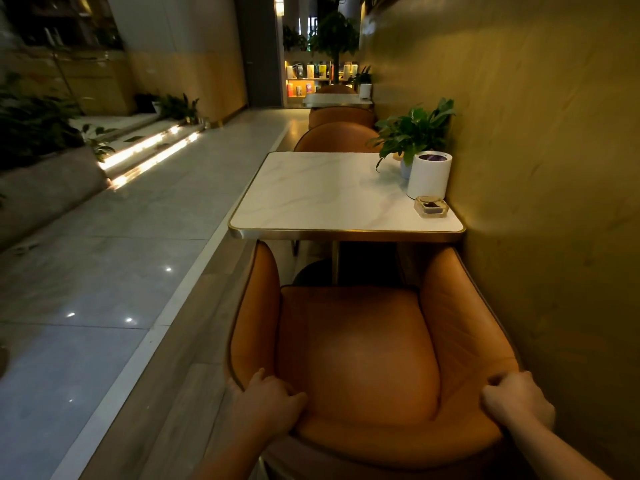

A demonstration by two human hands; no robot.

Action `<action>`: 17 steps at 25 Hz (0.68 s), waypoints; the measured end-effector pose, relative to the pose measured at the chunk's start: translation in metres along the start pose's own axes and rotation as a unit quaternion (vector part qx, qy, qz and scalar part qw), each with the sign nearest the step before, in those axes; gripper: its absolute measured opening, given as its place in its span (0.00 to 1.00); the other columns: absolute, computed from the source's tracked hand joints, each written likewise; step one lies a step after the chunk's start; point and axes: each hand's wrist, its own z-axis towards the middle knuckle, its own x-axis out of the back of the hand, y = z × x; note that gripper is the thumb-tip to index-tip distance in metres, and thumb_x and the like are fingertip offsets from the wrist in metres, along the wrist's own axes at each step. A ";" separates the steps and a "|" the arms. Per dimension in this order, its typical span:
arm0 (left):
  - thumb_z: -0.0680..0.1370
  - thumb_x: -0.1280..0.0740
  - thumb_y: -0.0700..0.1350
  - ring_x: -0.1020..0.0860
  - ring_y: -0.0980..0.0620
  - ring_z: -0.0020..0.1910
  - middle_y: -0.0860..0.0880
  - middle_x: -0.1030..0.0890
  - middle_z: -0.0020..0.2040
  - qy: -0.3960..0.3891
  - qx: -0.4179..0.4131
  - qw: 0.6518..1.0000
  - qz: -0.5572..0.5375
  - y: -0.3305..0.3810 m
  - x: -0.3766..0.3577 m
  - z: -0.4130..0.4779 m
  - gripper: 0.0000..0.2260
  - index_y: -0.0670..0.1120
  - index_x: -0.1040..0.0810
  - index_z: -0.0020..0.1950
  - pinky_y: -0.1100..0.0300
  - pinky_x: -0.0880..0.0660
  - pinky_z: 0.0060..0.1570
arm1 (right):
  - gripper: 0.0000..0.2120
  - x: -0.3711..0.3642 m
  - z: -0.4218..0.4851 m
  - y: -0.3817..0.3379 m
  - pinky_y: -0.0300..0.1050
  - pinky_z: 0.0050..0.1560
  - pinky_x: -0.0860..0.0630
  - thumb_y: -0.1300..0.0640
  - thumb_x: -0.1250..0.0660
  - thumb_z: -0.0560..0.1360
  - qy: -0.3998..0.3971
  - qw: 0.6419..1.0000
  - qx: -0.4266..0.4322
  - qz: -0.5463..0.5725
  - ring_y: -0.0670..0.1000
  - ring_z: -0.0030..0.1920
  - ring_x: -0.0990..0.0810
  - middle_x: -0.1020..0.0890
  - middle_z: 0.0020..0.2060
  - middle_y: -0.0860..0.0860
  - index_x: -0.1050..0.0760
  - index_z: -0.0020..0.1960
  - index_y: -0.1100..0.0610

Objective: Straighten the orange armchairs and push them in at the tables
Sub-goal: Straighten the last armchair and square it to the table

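An orange armchair [360,344] stands right below me, facing a white marble table [325,195] with a gold rim. Its arm fronts reach just under the table's near edge. My left hand [268,398] grips the left side of the chair's curved backrest, fingers curled over the rim. My right hand [517,398] grips the right side of the same backrest. A second orange armchair [337,138] stands at the table's far side, and a third [341,116] sits behind it at a further table [334,98].
A gold wall [536,168] runs close along the chair's right side. On the table by the wall stand a potted plant [414,133], a white cylinder [429,174] and a glass ashtray [431,206]. Tiled floor [104,271] and lit steps [152,154] lie to the left.
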 end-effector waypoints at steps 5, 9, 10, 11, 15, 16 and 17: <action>0.75 0.43 0.63 0.40 0.50 0.77 0.58 0.20 0.56 0.027 0.004 0.999 -0.025 0.004 -0.005 0.004 0.20 0.53 0.18 0.39 0.27 0.55 0.72 | 0.08 0.000 0.000 -0.003 0.47 0.46 0.24 0.50 0.33 0.74 0.022 1.000 -0.003 0.003 0.55 0.41 0.25 0.23 0.50 0.55 0.21 0.49 0.54; 0.78 0.43 0.62 0.47 0.48 0.80 0.56 0.26 0.69 0.039 -0.002 0.999 -0.018 0.004 -0.004 0.001 0.18 0.57 0.16 0.49 0.27 0.62 0.72 | 0.08 0.006 -0.007 -0.002 0.49 0.48 0.23 0.51 0.33 0.74 0.012 1.000 0.001 0.013 0.55 0.42 0.24 0.23 0.49 0.56 0.25 0.42 0.55; 0.78 0.44 0.62 0.49 0.48 0.80 0.57 0.30 0.73 0.039 -0.005 0.999 -0.019 0.003 -0.003 0.000 0.18 0.59 0.17 0.53 0.27 0.62 0.72 | 0.07 0.005 -0.008 -0.002 0.50 0.50 0.23 0.51 0.34 0.74 0.013 1.000 0.006 0.021 0.56 0.45 0.23 0.24 0.51 0.56 0.24 0.42 0.55; 0.78 0.44 0.62 0.50 0.48 0.80 0.57 0.32 0.75 0.041 -0.006 0.999 -0.025 0.003 -0.003 0.000 0.17 0.61 0.18 0.55 0.27 0.62 0.72 | 0.08 0.004 -0.008 -0.001 0.50 0.52 0.24 0.51 0.35 0.74 0.014 1.000 0.011 0.023 0.57 0.48 0.23 0.25 0.54 0.56 0.23 0.45 0.55; 0.76 0.43 0.62 0.51 0.52 0.80 0.60 0.36 0.77 0.056 0.007 0.996 -0.065 0.004 -0.002 -0.001 0.12 0.68 0.22 0.54 0.28 0.61 0.73 | 0.18 0.003 0.002 0.000 0.50 0.62 0.29 0.50 0.37 0.75 -0.007 0.999 -0.006 0.045 0.57 0.65 0.28 0.33 0.71 0.55 0.24 0.62 0.56; 0.76 0.42 0.63 0.51 0.54 0.80 0.62 0.36 0.77 0.070 0.011 0.994 -0.089 0.004 -0.005 -0.001 0.09 0.69 0.23 0.51 0.29 0.60 0.73 | 0.17 0.001 0.002 -0.001 0.50 0.63 0.29 0.52 0.36 0.75 -0.004 0.998 -0.013 0.057 0.58 0.65 0.28 0.31 0.69 0.56 0.24 0.62 0.57; 0.75 0.40 0.63 0.51 0.56 0.80 0.63 0.37 0.77 0.088 0.017 0.989 -0.114 0.005 -0.006 0.002 0.07 0.69 0.24 0.48 0.30 0.59 0.74 | 0.15 0.002 0.002 -0.004 0.51 0.63 0.28 0.53 0.35 0.74 0.007 0.997 -0.015 0.071 0.59 0.63 0.26 0.29 0.65 0.57 0.24 0.59 0.58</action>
